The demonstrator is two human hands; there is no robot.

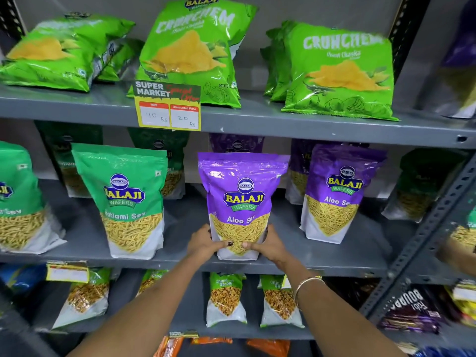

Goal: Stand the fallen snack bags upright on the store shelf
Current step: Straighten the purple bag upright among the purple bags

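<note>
A purple Aloo Sev bag point(242, 197) stands upright at the front of the middle shelf point(180, 261). My left hand point(204, 242) grips its lower left corner and my right hand point(268, 244) grips its lower right corner, thumbs across the front. A second purple Aloo Sev bag point(337, 191) stands to its right, and a green Ratlami Sev bag point(128, 199) stands to its left. On the top shelf point(257, 119), a green Crunchem bag point(59, 55) lies flat at the left, while a middle Crunchem bag point(190, 52) leans back.
More Crunchem bags point(337, 73) lean at the top right. A yellow price tag point(168, 109) hangs on the top shelf edge. Smaller green bags point(226, 300) stand on the lower shelf. A perforated grey upright point(422, 233) borders the right side. More bags stand behind the front row.
</note>
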